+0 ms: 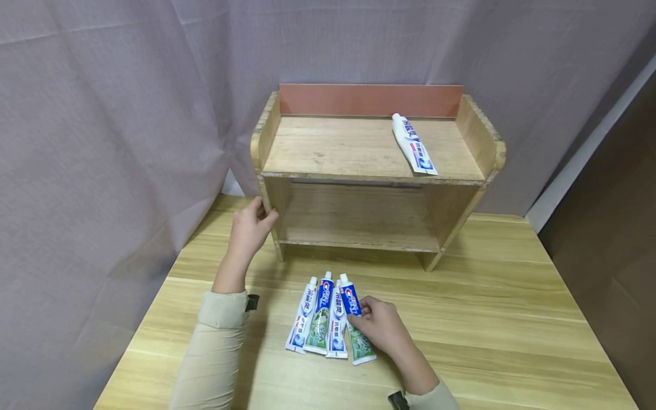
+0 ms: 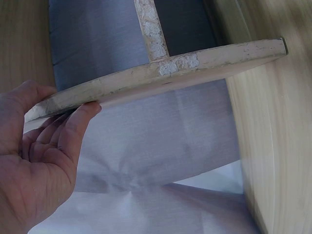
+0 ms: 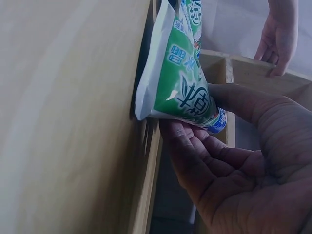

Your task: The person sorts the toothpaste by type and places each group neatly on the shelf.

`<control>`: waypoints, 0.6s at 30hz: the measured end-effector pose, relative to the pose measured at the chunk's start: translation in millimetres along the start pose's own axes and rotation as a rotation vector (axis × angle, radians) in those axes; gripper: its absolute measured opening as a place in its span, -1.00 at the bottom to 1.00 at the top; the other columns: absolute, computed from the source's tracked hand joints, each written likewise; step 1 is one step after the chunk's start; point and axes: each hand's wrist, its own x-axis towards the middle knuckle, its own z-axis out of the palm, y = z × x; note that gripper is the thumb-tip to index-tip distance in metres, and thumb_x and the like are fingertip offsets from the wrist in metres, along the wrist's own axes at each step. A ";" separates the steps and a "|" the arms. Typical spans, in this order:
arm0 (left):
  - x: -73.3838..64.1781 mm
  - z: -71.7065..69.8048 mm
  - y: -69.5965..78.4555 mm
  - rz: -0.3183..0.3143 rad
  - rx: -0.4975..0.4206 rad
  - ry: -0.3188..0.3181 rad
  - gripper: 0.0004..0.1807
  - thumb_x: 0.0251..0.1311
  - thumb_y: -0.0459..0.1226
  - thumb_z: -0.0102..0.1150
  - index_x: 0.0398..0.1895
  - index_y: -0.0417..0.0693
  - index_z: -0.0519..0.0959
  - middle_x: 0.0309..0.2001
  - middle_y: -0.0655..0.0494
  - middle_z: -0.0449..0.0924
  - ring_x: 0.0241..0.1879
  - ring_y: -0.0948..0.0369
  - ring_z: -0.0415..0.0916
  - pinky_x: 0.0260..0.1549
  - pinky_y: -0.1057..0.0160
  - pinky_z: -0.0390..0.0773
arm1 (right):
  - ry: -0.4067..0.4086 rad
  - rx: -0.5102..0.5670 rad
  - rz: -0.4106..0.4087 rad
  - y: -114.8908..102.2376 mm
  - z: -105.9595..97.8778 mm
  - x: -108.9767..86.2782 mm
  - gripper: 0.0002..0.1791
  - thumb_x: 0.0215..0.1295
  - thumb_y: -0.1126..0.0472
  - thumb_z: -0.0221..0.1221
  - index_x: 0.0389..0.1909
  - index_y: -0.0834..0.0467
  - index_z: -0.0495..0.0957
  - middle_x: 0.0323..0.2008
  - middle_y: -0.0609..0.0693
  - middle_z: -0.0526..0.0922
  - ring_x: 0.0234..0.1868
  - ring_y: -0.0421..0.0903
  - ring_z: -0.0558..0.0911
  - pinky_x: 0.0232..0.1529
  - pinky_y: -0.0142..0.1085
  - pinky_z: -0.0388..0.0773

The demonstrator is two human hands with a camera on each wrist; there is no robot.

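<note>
My left hand (image 1: 251,228) pinches the front edge of the wooden shelf's (image 1: 348,149) left side panel between thumb and fingers. The left wrist view shows the fingers (image 2: 73,129) under that panel's edge. My right hand (image 1: 383,323) grips a blue and green Crest toothpaste tube (image 1: 363,341), the rightmost in a fanned row on the table. In the right wrist view the thumb and fingers lie on either side of this tube (image 3: 183,87). Beside it lie another Crest tube (image 1: 320,324) and two white toothpaste tubes (image 1: 302,319), (image 1: 336,330), caps pointing towards the shelf.
A white toothpaste tube (image 1: 412,145) lies slanted on the upper board, its flat end at the front edge. The lower board (image 1: 359,216) sits beneath it. Grey cloth (image 1: 128,114) hangs behind the wooden table (image 1: 492,296), and a dark panel (image 1: 605,228) stands at the right.
</note>
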 end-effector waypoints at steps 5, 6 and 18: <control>0.5 -0.2 0.1 -0.002 -0.002 -0.001 -0.74 0.30 -0.23 0.19 -0.05 -0.20 0.61 -0.01 -0.24 0.68 -0.01 -0.08 0.68 -0.04 0.05 0.70 | -0.007 0.013 0.003 -0.1 -1.8 -0.1 -0.64 0.13 0.11 0.44 -0.17 0.28 0.64 -0.43 -0.08 0.64 -0.40 -0.23 0.64 -0.38 -0.42 0.66; 0.5 -0.2 0.2 -0.002 -0.003 -0.001 -0.74 0.31 -0.23 0.19 -0.05 -0.21 0.61 -0.01 -0.24 0.68 -0.01 -0.08 0.68 -0.04 0.05 0.70 | -0.006 0.011 0.000 0.0 -2.4 -0.1 -0.64 0.13 0.12 0.44 -0.17 0.27 0.63 -0.43 -0.08 0.65 -0.40 -0.22 0.64 -0.38 -0.42 0.66; 0.3 0.1 0.1 0.000 -0.006 -0.007 -0.75 0.32 -0.25 0.19 -0.03 -0.21 0.60 0.01 -0.26 0.67 -0.01 -0.09 0.68 -0.03 0.05 0.69 | 0.009 0.033 -0.012 1.3 -4.9 0.0 -0.63 0.12 0.14 0.44 -0.16 0.30 0.63 -0.41 -0.06 0.67 -0.37 -0.20 0.66 -0.35 -0.42 0.68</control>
